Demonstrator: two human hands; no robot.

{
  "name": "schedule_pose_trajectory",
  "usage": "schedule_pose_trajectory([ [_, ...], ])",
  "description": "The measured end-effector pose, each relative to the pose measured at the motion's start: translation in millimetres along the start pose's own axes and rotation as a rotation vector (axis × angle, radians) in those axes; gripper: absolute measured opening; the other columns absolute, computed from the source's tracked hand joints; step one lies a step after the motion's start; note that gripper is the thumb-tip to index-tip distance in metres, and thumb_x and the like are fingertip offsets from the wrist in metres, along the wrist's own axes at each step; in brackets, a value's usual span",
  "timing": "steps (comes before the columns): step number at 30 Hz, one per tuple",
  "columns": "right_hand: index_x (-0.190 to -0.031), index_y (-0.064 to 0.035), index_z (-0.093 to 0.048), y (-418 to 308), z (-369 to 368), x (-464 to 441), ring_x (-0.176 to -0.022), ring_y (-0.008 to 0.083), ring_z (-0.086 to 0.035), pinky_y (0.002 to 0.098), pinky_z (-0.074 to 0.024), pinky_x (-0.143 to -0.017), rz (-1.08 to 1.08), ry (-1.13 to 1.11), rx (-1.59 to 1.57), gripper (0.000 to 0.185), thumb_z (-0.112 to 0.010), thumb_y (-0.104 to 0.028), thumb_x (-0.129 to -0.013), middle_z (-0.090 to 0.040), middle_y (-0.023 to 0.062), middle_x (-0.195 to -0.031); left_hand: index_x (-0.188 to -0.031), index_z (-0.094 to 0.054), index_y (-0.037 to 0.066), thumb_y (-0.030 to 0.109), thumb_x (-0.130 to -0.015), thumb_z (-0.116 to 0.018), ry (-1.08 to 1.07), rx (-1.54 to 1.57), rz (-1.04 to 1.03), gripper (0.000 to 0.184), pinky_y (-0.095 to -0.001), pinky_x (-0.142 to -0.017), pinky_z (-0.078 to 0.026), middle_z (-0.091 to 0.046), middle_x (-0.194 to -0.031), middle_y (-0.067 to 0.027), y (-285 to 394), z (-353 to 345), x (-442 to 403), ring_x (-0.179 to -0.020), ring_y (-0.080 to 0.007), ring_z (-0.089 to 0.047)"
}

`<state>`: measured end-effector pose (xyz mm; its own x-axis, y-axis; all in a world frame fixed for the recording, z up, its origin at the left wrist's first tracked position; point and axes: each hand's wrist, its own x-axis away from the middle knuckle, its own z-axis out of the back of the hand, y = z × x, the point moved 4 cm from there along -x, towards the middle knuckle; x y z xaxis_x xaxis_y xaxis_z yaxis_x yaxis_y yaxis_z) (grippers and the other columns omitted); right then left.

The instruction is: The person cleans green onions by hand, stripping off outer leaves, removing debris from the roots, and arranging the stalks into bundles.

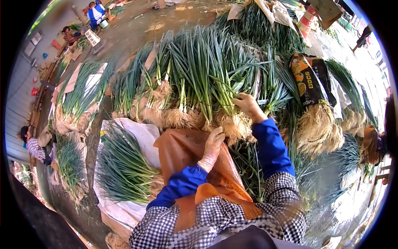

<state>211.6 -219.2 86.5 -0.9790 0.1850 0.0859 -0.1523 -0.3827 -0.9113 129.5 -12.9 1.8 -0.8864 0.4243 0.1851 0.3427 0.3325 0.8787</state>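
Note:
A long heap of green onions (199, 62) lies in front of me, leaves away and pale tangled roots (180, 118) toward me. My right hand (248, 106) is at the heap's near right part, its fingers curled around green onion stalks just above their roots. Lower and to the left, my left hand (213, 143) is over the orange apron (178, 145), its fingers stretched up against the edge of the root clump (234, 126). Nothing shows in that hand. A sorted pile of green onions (124, 166) rests on a pale sheet (143, 128) at my left.
At the right, a black and yellow printed bag (309, 79) covers another rooted bundle (319, 128). More green onions (83, 91) lie on the left. Other people (96, 14) sit at the back left, one person (35, 145) at the far left. A red and white post (306, 20) stands behind.

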Motion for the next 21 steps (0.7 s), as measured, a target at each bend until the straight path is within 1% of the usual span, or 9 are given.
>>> schedule_pose_trajectory([
  [4,-0.092,-0.0037,-0.062,-36.0,2.9,102.2,-0.066,0.0079,-0.050,0.0244,-0.0414,-0.058,-0.085,-0.046,-0.386,0.022,-0.062,-0.024,-0.084,-0.058,0.0001,-0.074,-0.140,-0.022,0.011,0.041,-0.093,-0.045,0.027,0.307,0.167,0.060,-0.0493,-0.103,-0.028,-0.031,-0.142,-0.0097,19.7,-29.0,-0.5,-0.129,-0.0233,-0.032],
  [7,-0.096,-0.0038,-0.061,-30.1,-38.3,166.4,-0.067,0.0061,-0.048,0.0224,-0.0407,-0.060,-0.174,-0.141,-0.491,0.024,-0.061,-0.026,-0.085,-0.056,-0.0027,-0.076,-0.132,-0.036,0.009,0.044,-0.093,-0.042,-0.246,0.593,0.360,0.053,-0.0402,-0.095,-0.041,-0.046,-0.125,-0.0100,-15.0,-34.0,-9.3,-0.115,-0.0228,-0.045],
  [9,-0.096,-0.0051,-0.061,-25.4,-58.1,203.4,-0.070,0.0071,-0.050,0.0238,-0.0427,-0.063,-0.177,-0.252,-0.493,0.022,-0.061,-0.025,-0.086,-0.056,-0.0027,-0.077,-0.121,-0.048,0.003,0.029,-0.090,-0.053,-0.184,0.356,0.359,0.040,-0.0232,-0.067,-0.051,-0.060,-0.097,-0.0075,-3.7,-28.0,-1.1,-0.082,-0.0143,-0.060],
  [11,-0.094,-0.0057,-0.061,5.9,-48.8,240.0,-0.073,0.0126,-0.055,0.0258,-0.0452,-0.066,-0.209,-0.600,-0.075,0.017,-0.059,-0.021,-0.086,-0.059,-0.0013,-0.082,-0.118,-0.050,0.006,0.024,-0.089,-0.055,0.034,0.142,0.317,0.036,-0.0220,-0.059,-0.050,-0.060,-0.086,-0.0027,-2.5,-6.1,-10.1,-0.071,-0.0101,-0.058],
  [14,-0.090,-0.0070,-0.062,56.4,-13.7,273.7,-0.079,0.0208,-0.060,0.0296,-0.0482,-0.068,0.135,-0.559,-0.292,0.017,-0.057,-0.023,-0.086,-0.064,0.0023,-0.087,-0.123,-0.047,0.006,0.010,-0.083,-0.056,0.124,0.137,0.216,0.041,-0.0244,-0.064,-0.050,-0.058,-0.096,-0.0048,11.7,24.9,-13.6,-0.075,-0.0105,-0.056],
  [17,-0.089,-0.0102,-0.065,71.9,15.8,195.1,-0.075,0.0202,-0.063,0.0365,-0.0519,-0.068,-0.227,-0.355,1.153,0.018,-0.055,-0.025,-0.086,-0.065,0.0096,-0.083,-0.125,-0.045,0.003,0.001,-0.075,-0.052,0.090,0.040,-0.094,0.051,-0.0325,-0.097,-0.040,-0.049,-0.123,-0.0139,-4.4,39.5,-22.7,-0.114,-0.0235,-0.046],
  [18,-0.084,-0.0098,-0.064,53.2,5.5,155.6,-0.061,0.0195,-0.059,0.0349,-0.0507,-0.058,-0.002,-0.239,1.259,0.024,-0.055,-0.032,-0.086,-0.061,0.0077,-0.071,-0.124,-0.046,0.002,0.000,-0.074,-0.052,0.127,-0.276,-0.288,0.051,-0.0329,-0.101,-0.035,-0.048,-0.125,-0.0135,13.2,30.9,-11.4,-0.117,-0.0242,-0.044],
  [19,-0.077,-0.0076,-0.059,25.4,4.4,130.1,-0.051,0.0186,-0.052,0.0336,-0.0479,-0.052,0.121,0.251,0.728,0.037,-0.056,-0.044,-0.085,-0.056,0.0054,-0.062,-0.124,-0.047,0.002,0.000,-0.073,-0.051,0.157,-0.595,-0.480,0.051,-0.0332,-0.104,-0.031,-0.048,-0.127,-0.0131,41.6,12.4,5.4,-0.120,-0.0249,-0.042],
  [21,-0.084,-0.0068,-0.058,-14.2,-20.5,71.1,-0.059,0.0212,-0.057,0.0351,-0.0482,-0.057,0.009,0.271,0.760,0.043,-0.057,-0.050,-0.083,-0.060,0.0101,-0.070,-0.123,-0.048,0.000,0.000,-0.078,-0.051,0.156,-0.592,-0.534,0.046,-0.0294,-0.099,-0.035,-0.051,-0.124,-0.0109,53.1,-3.0,18.2,-0.115,-0.0202,-0.048],
])
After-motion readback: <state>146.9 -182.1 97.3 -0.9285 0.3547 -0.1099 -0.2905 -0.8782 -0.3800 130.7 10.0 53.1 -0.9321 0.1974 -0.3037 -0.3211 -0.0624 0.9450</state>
